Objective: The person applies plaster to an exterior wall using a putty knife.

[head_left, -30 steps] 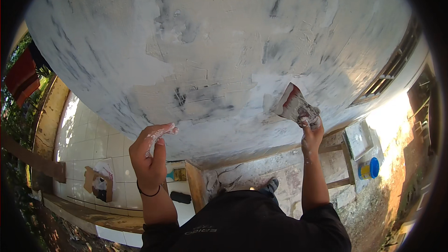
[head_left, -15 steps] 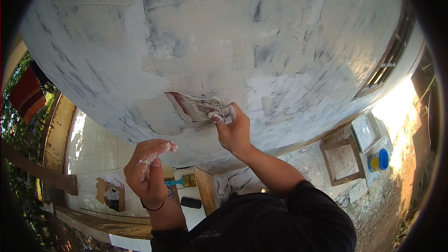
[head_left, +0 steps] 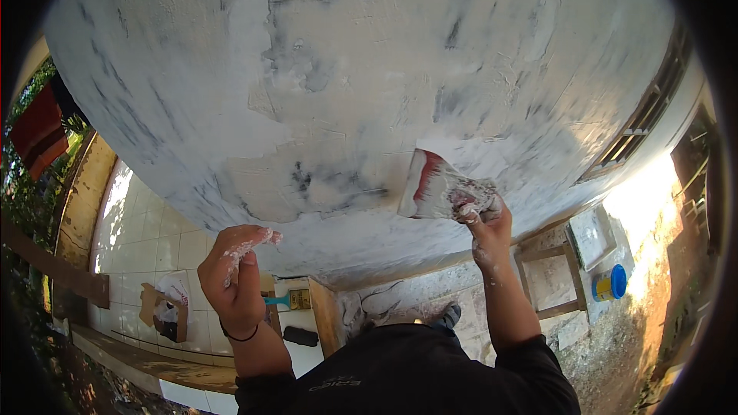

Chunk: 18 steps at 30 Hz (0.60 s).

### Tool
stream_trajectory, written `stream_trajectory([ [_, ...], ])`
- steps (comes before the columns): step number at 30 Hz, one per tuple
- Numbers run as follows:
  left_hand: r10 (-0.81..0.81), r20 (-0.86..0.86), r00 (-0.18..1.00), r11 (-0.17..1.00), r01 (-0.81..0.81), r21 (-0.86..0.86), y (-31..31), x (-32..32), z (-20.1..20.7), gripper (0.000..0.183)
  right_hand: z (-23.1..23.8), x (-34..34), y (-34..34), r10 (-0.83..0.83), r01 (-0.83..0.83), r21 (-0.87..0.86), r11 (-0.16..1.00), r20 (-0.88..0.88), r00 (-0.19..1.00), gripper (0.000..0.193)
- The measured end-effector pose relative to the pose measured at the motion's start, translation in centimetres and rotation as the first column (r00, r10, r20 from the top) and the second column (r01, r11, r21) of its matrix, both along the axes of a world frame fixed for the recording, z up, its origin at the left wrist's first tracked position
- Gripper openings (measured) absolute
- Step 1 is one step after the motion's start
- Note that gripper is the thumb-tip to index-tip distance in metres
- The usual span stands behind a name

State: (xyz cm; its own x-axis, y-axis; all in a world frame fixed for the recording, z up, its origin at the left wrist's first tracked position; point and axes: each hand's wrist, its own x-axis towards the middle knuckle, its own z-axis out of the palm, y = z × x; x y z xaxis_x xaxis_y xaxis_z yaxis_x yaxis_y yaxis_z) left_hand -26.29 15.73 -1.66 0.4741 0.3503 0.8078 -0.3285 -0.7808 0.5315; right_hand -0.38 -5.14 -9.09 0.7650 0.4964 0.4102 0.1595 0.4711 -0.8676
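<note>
In front of me is a wall (head_left: 346,92) coated unevenly with pale putty, with grey streaks and ridges. My right hand (head_left: 492,227) grips a wide putty knife (head_left: 442,184) smeared with white putty. Its blade, reddish near the edge, points left and lies on or close to the wall; exact contact is hard to tell. The handle is caked with putty and partly covered by my fingers. My left hand (head_left: 237,269) hangs loosely curled at the lower left, away from the wall. Putty coats its fingers, the thumb is apart from the fingertips, and I see nothing in it.
Below stands a ledge with a teal-handled paintbrush (head_left: 290,299) and a dark oblong object (head_left: 300,336). An open cardboard box (head_left: 163,313) sits on tiles at left. At right are a wooden frame (head_left: 550,280), a white tray (head_left: 592,237), a blue-lidded tub (head_left: 610,283) and a window grille (head_left: 642,111).
My right hand has swept the putty knife rightward along the wall, uncovering dark marks where it was. My left hand has shifted slightly left, still curled. The view has moved a little.
</note>
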Motion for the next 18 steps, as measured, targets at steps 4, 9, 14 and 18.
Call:
stream_trajectory([
  [4,-0.047,0.041,0.998,0.999,0.046,0.017,-1.2,0.7,0.9,0.023,0.3,-6.6,8.8,0.086,-0.045,-0.314,0.948,0.12,0.989,0.021],
  [9,-0.07,0.059,0.996,0.997,0.071,-0.021,-2.1,1.9,1.5,0.022,-1.3,-7.5,13.2,-0.051,0.215,-0.34,0.915,0.432,0.9,0.021],
  [14,-0.045,0.06,0.997,0.999,0.046,-0.016,-0.4,0.5,0.4,0.022,-1.0,-1.5,7.8,-0.337,0.401,-0.244,0.883,0.265,0.903,0.022],
  [18,-0.089,0.053,0.995,0.994,0.092,-0.062,0.8,0.8,-0.3,0.023,-2.6,5.7,0.1,-0.398,0.415,-0.142,0.899,0.133,0.908,0.024],
])
